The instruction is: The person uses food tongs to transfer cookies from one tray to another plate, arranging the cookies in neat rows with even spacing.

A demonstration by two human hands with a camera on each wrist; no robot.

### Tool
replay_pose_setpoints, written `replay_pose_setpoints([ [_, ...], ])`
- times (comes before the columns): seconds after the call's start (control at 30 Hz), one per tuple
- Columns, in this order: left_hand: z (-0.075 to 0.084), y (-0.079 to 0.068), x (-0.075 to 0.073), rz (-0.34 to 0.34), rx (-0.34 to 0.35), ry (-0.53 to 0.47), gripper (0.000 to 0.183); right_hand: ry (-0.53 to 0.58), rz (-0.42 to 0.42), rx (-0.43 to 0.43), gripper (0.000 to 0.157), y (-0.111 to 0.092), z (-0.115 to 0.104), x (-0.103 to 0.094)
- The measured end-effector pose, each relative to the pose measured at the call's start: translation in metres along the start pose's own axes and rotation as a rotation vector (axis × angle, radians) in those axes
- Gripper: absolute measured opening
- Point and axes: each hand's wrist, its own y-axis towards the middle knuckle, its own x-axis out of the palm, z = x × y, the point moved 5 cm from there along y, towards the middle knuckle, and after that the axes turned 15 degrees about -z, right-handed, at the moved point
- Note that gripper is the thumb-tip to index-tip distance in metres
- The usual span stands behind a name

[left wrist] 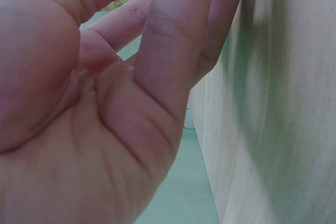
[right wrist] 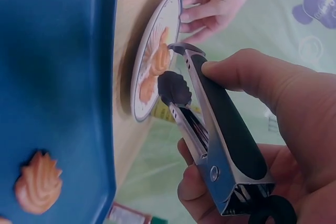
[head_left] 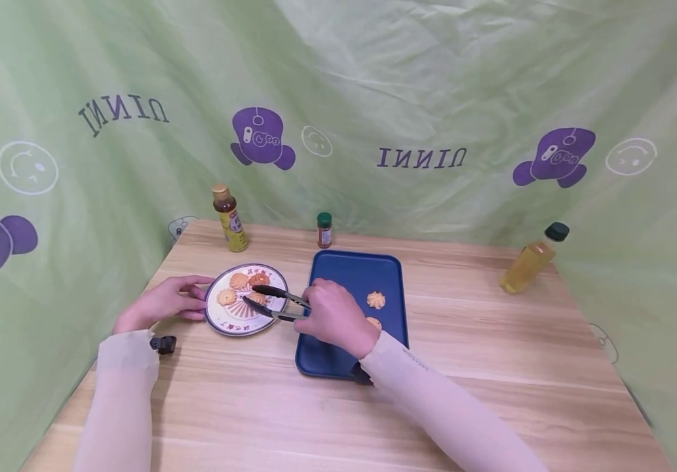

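My right hand (head_left: pixel 338 318) grips a pair of black-tipped metal tongs (right wrist: pixel 226 124), thumb on one arm and fingers on the other. The tips stand apart over a white patterned plate (head_left: pixel 220 321) with a dark rim. Several piped cookies (head_left: pixel 239 281) lie on the plate, and one cookie (head_left: pixel 257 298) shows between the tips. Whether the tips touch it, I cannot tell. My left hand (head_left: pixel 167 301) touches the plate's left rim with extended fingers. Beneath my right hand lies a blue tray (head_left: pixel 356 265). It bears a cookie (head_left: pixel 376 300) and another cookie (head_left: pixel 374 322) partly hidden by that hand.
A sauce bottle (head_left: pixel 232 226) stands behind the plate, and a small green-capped spice jar (head_left: pixel 324 231) behind the tray. At the right of the wooden table (head_left: pixel 462 367) is a bottle of yellow liquid (head_left: pixel 528 265). A green printed curtain (head_left: pixel 338 85) surrounds the table.
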Motion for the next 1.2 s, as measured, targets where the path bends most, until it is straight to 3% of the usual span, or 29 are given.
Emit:
replay_pose_setpoints([
  [0.37, -0.003, 0.004, 0.001, -0.009, 0.019, -0.022, 0.071, -0.033, -0.029, 0.012, 0.03, 0.027, -0.009, 0.006],
  [1.2, -0.003, 0.002, -0.001, -0.002, 0.012, -0.013, 0.072, -0.016, -0.053, 0.027, 0.034, 0.025, -0.008, 0.002],
])
